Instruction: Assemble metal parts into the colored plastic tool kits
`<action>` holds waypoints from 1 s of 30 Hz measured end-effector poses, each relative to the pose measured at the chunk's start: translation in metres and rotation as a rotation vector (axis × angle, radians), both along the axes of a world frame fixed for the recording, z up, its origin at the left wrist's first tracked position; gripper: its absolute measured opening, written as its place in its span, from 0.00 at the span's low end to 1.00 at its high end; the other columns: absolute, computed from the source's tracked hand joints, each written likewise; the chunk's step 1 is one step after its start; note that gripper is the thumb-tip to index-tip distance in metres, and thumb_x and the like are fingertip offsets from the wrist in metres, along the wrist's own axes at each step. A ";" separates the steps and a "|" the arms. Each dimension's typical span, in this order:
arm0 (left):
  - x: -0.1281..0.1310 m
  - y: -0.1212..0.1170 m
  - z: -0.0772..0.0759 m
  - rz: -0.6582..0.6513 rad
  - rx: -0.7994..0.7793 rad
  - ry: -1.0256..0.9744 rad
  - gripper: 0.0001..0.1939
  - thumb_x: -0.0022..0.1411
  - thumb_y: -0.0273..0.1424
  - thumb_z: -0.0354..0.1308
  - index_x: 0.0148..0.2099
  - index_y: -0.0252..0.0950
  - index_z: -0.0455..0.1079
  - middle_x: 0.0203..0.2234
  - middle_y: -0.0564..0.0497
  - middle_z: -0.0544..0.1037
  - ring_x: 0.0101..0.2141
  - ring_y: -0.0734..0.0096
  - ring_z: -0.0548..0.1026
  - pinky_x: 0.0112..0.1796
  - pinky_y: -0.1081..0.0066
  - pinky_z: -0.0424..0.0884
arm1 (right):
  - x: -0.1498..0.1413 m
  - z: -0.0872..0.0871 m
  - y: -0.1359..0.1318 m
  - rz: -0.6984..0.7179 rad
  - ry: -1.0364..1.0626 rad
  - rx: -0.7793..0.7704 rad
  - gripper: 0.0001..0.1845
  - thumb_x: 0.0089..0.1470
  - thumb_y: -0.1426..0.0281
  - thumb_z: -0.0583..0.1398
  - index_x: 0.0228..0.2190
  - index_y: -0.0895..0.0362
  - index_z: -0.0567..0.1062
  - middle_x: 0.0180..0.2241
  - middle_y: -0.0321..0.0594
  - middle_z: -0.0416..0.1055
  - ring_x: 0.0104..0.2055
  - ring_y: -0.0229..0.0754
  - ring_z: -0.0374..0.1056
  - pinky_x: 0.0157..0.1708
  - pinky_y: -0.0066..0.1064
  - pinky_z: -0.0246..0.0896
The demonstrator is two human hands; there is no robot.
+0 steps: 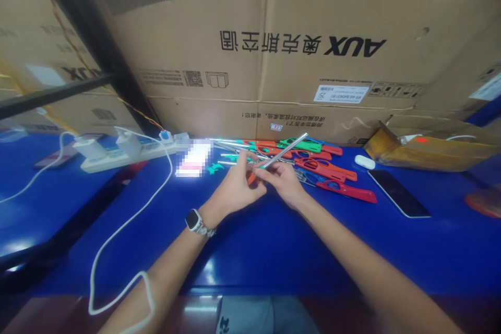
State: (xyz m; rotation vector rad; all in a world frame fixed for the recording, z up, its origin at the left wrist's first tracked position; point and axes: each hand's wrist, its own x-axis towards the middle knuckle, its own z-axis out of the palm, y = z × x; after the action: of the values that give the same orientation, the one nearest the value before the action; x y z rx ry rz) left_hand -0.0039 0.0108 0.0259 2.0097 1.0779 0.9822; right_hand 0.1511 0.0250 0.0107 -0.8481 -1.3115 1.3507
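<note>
My left hand (239, 183), with a watch on its wrist, is closed around the orange handle of a long-nosed lighter (285, 150). Its silver tube points up and to the right. The fingers of my right hand (284, 180) are closed at the base of that tube, where a bit of green shows. Behind both hands lies a row of similar lighters, among them a green one (301, 144) and a red one (346, 191). Small green plastic pieces (215, 168) lie left of my hands. My fingers partly cover the held lighter.
A large cardboard box (188, 21) stands along the back of the blue table (250, 250). To the right are a phone (399, 194), a white earbud case (364, 162) and a small open carton (422, 151). A power strip (117, 157) with a white cable (129, 221) occupies the left.
</note>
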 end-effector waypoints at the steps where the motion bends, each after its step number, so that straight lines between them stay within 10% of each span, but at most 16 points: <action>1: -0.004 0.000 0.000 0.010 0.055 0.073 0.26 0.55 0.27 0.58 0.55 0.39 0.54 0.32 0.54 0.75 0.30 0.69 0.73 0.32 0.72 0.65 | 0.002 -0.002 0.001 -0.025 0.008 -0.010 0.17 0.41 0.58 0.71 0.31 0.56 0.81 0.27 0.35 0.76 0.28 0.37 0.68 0.32 0.30 0.64; 5: -0.021 -0.002 -0.003 0.082 0.113 0.508 0.10 0.66 0.40 0.53 0.44 0.39 0.66 0.31 0.49 0.77 0.32 0.58 0.76 0.32 0.68 0.63 | 0.006 -0.008 0.006 -0.106 0.033 -0.020 0.18 0.41 0.57 0.71 0.29 0.58 0.80 0.20 0.32 0.68 0.22 0.33 0.58 0.24 0.28 0.55; 8: -0.027 -0.003 -0.006 0.118 0.053 0.614 0.18 0.71 0.45 0.44 0.40 0.38 0.66 0.23 0.48 0.73 0.26 0.57 0.75 0.27 0.68 0.58 | 0.004 -0.009 0.006 -0.149 0.033 -0.040 0.20 0.40 0.55 0.71 0.27 0.58 0.79 0.19 0.32 0.66 0.22 0.33 0.56 0.24 0.29 0.54; 22: 0.012 -0.006 -0.026 0.066 -0.307 -0.167 0.37 0.71 0.53 0.31 0.26 0.34 0.68 0.17 0.48 0.75 0.18 0.70 0.73 0.24 0.72 0.70 | -0.009 -0.011 -0.011 -0.019 -0.021 0.021 0.21 0.50 0.51 0.65 0.33 0.55 0.71 0.15 0.26 0.61 0.15 0.33 0.57 0.18 0.27 0.54; 30: 0.003 0.000 -0.028 0.221 -0.253 0.077 0.36 0.71 0.52 0.32 0.21 0.38 0.66 0.18 0.50 0.76 0.22 0.66 0.74 0.29 0.69 0.66 | -0.007 -0.010 -0.011 -0.159 -0.102 0.124 0.20 0.48 0.51 0.66 0.29 0.55 0.70 0.26 0.34 0.72 0.27 0.38 0.70 0.27 0.29 0.68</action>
State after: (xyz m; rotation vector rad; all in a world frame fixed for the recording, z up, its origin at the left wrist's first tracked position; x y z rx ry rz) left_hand -0.0006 0.0105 -0.0023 1.7626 1.4143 0.8347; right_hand 0.1445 0.0143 0.0012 -0.9248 -1.3617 1.1036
